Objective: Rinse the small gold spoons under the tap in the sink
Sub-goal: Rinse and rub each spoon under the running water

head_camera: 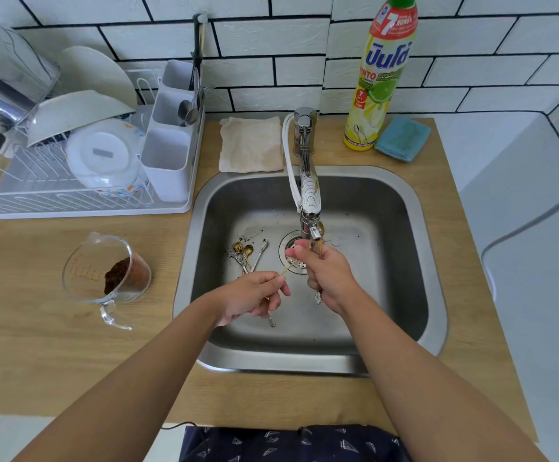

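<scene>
Both hands are over the steel sink [404, 261], just below the tap's spout [311, 225]. My left hand [254, 300] pinches the handle of a thin gold spoon [288, 266] whose far end lies under my right fingers. My right hand [329, 278] grips another small spoon [318, 296]; its flower-shaped handle end hangs below the palm and its gold tip shows by the spout. Several small gold and silver spoons [248, 255] lie on the sink floor, left of the drain [293, 251], among dark specks. I cannot tell whether water runs.
A glass measuring jug [104, 278] holding brown grounds stands on the wooden counter to the left. A dish rack [71, 155] with plates and a cutlery holder sits at the back left. Behind the sink lie a cloth [251, 143], a dish soap bottle [381, 78] and a blue sponge [403, 138].
</scene>
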`<action>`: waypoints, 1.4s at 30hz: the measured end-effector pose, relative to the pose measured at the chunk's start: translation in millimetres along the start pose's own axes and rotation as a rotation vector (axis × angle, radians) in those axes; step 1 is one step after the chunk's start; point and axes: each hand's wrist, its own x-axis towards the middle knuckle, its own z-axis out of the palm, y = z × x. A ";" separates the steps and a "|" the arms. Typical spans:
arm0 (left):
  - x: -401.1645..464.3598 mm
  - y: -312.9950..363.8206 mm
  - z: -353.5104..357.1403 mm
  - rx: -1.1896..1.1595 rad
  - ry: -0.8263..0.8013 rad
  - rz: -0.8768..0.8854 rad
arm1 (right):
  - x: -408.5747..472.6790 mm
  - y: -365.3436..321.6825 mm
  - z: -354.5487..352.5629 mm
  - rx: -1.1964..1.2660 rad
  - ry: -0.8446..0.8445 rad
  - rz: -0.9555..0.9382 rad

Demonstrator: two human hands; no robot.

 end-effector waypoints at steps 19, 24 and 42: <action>58.9 44.3 50.2 -0.423 0.397 0.179 | 2.9 -31.1 -9.4 0.222 0.150 -0.112; 49.3 35.9 58.9 -0.453 0.379 0.163 | 1.5 -24.1 -0.9 0.179 0.179 -0.074; 73.3 -49.8 -16.6 0.820 0.762 -0.213 | -1.0 -9.8 -30.9 0.345 0.217 0.006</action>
